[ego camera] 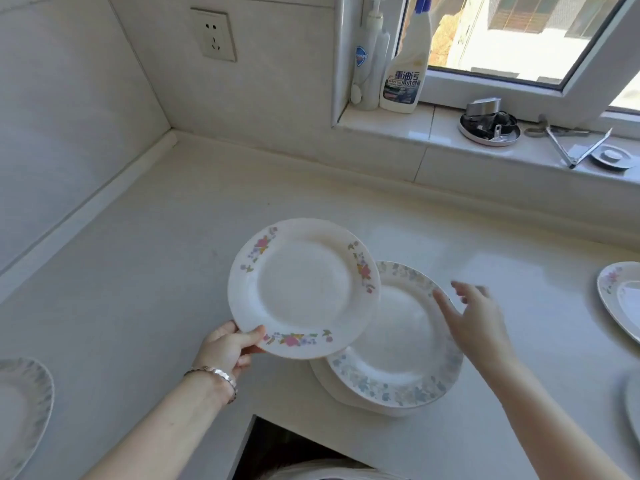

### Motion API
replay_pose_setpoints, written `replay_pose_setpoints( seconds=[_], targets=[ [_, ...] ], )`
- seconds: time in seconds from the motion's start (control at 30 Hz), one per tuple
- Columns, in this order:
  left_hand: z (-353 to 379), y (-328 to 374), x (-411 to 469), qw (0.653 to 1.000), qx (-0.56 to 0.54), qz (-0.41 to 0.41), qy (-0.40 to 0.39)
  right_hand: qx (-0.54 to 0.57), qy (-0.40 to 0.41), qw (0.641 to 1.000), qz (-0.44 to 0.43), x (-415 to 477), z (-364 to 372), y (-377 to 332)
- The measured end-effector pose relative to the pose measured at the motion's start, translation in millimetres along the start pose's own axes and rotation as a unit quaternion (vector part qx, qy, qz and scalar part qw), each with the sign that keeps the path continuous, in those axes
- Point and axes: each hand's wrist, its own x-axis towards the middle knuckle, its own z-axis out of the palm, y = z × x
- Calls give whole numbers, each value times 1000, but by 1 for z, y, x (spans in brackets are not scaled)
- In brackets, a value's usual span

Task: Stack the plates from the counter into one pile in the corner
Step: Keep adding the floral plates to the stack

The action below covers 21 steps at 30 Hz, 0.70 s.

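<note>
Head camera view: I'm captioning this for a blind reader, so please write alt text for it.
The left hand holds a pink-flowered plate by its rim above a small pile topped by a blue-flowered plate on a white counter. The open right hand hovers at that plate's far edge. More plates lie at the frame's left and right edges.

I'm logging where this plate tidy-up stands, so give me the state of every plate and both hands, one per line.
Pink-flowered white plate: lifted, tilted, gripped at its rim by the left hand.
Blue-flowered white plate: flat, topping a small pile on the counter.
Right hand: open, beside the pile's rim.
Plate at left edge: flat, unstacked.
Pink-rimmed plate at right edge: flat, unstacked.
</note>
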Motion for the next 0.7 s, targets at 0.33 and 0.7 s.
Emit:
replay_pose_setpoints(
  seconds=[0.33, 0.7],
  targets=[
    [70, -3, -12, 938, 305, 57, -156, 129, -5, 991, 39, -6, 2, 2],
    [87, -15, 8, 813, 558, -2, -165, -72, -5, 992, 100, -7, 15, 36]
  ],
)
